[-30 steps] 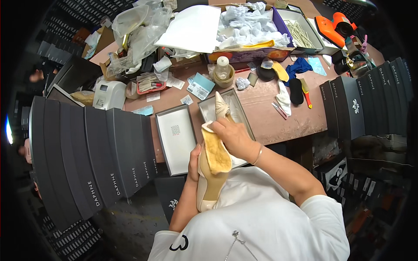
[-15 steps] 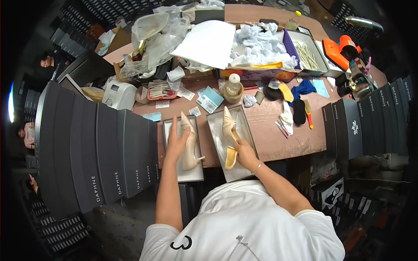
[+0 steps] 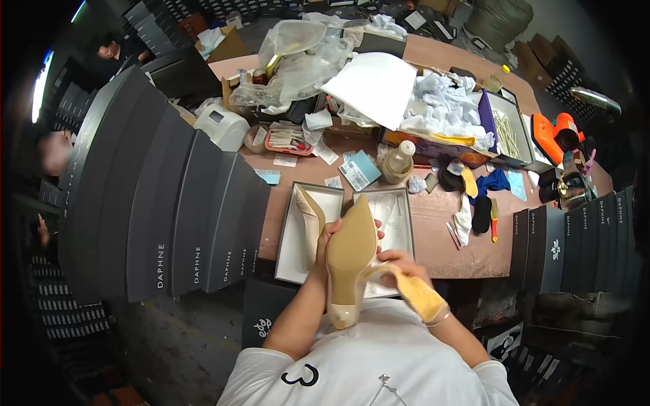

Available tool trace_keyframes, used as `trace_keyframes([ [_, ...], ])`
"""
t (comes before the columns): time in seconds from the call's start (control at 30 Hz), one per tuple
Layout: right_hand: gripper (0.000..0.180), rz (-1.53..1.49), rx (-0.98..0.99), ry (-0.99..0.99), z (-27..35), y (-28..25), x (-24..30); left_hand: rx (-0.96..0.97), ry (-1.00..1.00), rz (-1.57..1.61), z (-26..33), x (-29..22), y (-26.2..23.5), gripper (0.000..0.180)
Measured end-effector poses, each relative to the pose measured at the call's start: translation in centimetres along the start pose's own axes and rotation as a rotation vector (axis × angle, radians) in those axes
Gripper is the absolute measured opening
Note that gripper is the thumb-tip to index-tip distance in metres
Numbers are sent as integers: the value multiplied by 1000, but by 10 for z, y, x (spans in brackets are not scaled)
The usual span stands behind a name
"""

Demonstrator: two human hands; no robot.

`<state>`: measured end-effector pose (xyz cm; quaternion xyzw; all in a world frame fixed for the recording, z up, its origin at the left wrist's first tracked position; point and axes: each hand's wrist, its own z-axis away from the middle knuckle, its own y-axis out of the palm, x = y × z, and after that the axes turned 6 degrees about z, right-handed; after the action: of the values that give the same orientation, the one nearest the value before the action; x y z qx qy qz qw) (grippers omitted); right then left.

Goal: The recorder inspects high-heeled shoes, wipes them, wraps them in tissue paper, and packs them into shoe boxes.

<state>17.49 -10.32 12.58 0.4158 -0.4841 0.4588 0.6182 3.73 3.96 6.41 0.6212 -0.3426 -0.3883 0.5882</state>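
Observation:
My left hand [image 3: 326,242] is wrapped round a beige high-heeled shoe [image 3: 352,243], sole up, toe pointing away and heel close to my shirt. In my right hand [image 3: 405,265], blurred by motion, is a yellow cloth [image 3: 421,296] hanging beside the shoe. The matching beige shoe [image 3: 309,211] lies in the left grey shoe box [image 3: 290,260], partly covered by my left hand. White tissue lines the right shoe box [image 3: 409,220], partly behind the held shoe.
Stacks of dark shoe boxes [image 3: 193,210] rise at the left and more dark boxes [image 3: 572,237] stand at the right. Beyond the work are a bottle [image 3: 401,157], a carton of crumpled paper [image 3: 443,108], a yellow-handled brush [image 3: 494,222] and a blue cloth [image 3: 494,181].
The shoe from the right box has been lifted toward me and turned sole up. My left hand has left the other shoe and taken this one; my right hand keeps the cloth.

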Motion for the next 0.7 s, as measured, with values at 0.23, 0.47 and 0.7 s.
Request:
trace_keyframes([
  [0.23, 43, 866, -6, -836, -14, 15, 2, -239, -5, -347, 21, 18, 9, 62],
  [0.47, 28, 712, -45, -630, -14, 32, -25, -309, 51, -309, 16, 24, 11, 55],
  [0.7, 28, 838, -133, -720, -52, 10, -3, -501, 98, -183, 22, 34, 11, 57],
])
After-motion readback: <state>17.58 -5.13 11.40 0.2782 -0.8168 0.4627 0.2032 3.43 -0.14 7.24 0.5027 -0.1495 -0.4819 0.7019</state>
